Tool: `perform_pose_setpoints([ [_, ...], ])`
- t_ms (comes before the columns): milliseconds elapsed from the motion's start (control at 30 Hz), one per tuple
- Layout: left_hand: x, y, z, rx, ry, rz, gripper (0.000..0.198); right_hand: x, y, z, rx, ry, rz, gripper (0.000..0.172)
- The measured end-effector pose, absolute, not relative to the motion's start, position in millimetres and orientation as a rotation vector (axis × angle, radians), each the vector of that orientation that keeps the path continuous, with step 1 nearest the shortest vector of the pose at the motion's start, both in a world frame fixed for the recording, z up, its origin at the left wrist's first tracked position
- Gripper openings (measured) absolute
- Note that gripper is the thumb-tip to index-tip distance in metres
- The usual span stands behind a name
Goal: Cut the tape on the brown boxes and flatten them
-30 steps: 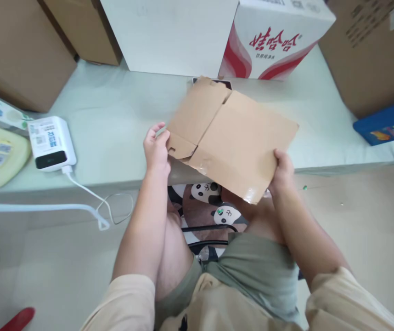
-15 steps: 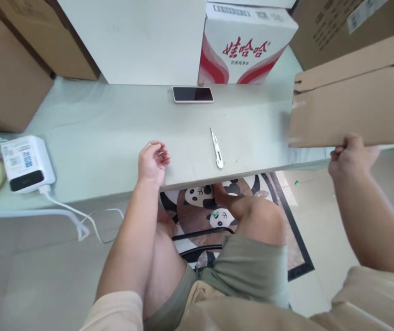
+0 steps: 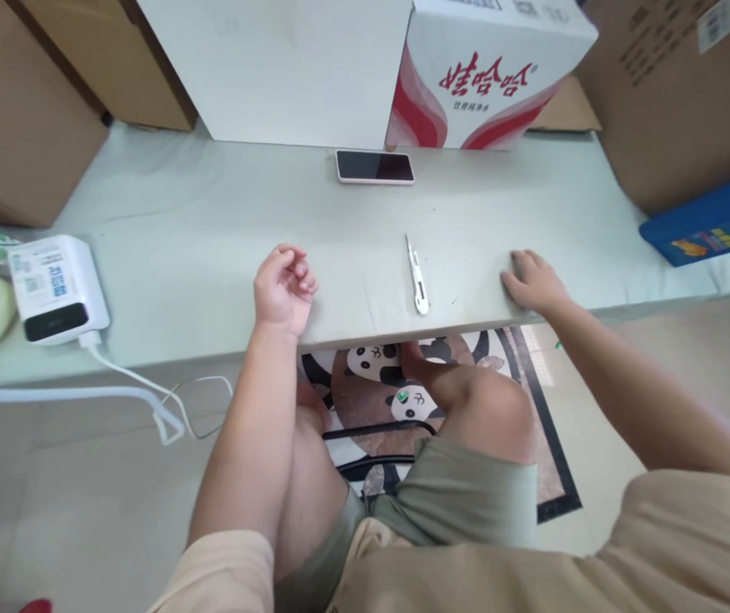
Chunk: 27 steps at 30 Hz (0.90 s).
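Note:
My left hand rests palm up near the table's front edge, its fingers loosely curled and holding nothing. Palm down on the tabletop, my right hand has its thumb and fingers apart, with nothing in its grasp. Between the hands lies a white utility knife, its narrow tip pointing away from me. Neither hand touches it. Farther back, a phone with a dark screen lies in front of the white boxes.
A red-and-white carton stands at the back beside a plain white box. Brown cardboard shows behind the carton. A blue box sits at right. At left, a white device has a cable hanging over the edge.
My right hand has let go of the brown cardboard box and moved left onto the tabletop. That box has left its place at right, and the blue box is now visible. My left hand stays put.

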<state>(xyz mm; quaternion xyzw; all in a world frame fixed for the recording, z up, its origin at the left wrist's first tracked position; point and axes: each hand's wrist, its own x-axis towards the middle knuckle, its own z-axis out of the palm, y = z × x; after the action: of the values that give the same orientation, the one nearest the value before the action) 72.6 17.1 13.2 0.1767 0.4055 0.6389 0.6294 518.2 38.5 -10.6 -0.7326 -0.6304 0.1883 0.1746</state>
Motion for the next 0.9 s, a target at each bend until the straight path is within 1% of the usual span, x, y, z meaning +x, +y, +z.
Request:
perform_pose_setpoints([
  [67,60,14,16,0.416,0.917,1.497,0.017,510,21,-7,-2.316,-1.929,0.436,0.064],
  [133,46,9,20,0.401,0.892,1.563,0.017,505,17,13,-2.473,-1.997,0.394,0.059],
  [233,26,1,26,0.35,0.849,1.656,0.016,489,26,51,-2.538,-2.026,0.302,0.049],
  [300,15,-4,28,0.319,0.826,1.695,0.016,465,34,72,-2.508,-2.085,0.195,0.048],
  [433,-4,-11,31,0.298,0.773,1.742,0.016,396,53,87,-2.348,-2.238,0.039,0.05],
  [500,-14,-15,31,0.293,0.746,1.768,0.015,354,66,84,-2.272,-2.29,0.005,0.051],
  [600,-30,-21,31,0.251,0.719,1.81,0.013,285,90,75,-2.144,-2.363,0.0,0.046],
  [700,-43,-24,32,0.206,0.699,1.819,0.013,206,116,69,-1.979,-2.457,0.056,0.036],
  [767,-49,-24,32,0.192,0.683,1.82,0.014,146,131,71,-1.895,-2.498,0.103,0.021],
  [833,-53,-22,32,0.178,0.682,1.828,0.014,85,141,80,-1.741,-2.556,0.178,0.018],
  [867,-55,-20,31,0.17,0.686,1.832,0.013,55,143,87,-1.591,-2.544,0.279,0.018],
  [900,-57,-19,30,0.164,0.69,1.836,0.013,27,143,95,-1.434,-2.525,0.381,0.026],
])
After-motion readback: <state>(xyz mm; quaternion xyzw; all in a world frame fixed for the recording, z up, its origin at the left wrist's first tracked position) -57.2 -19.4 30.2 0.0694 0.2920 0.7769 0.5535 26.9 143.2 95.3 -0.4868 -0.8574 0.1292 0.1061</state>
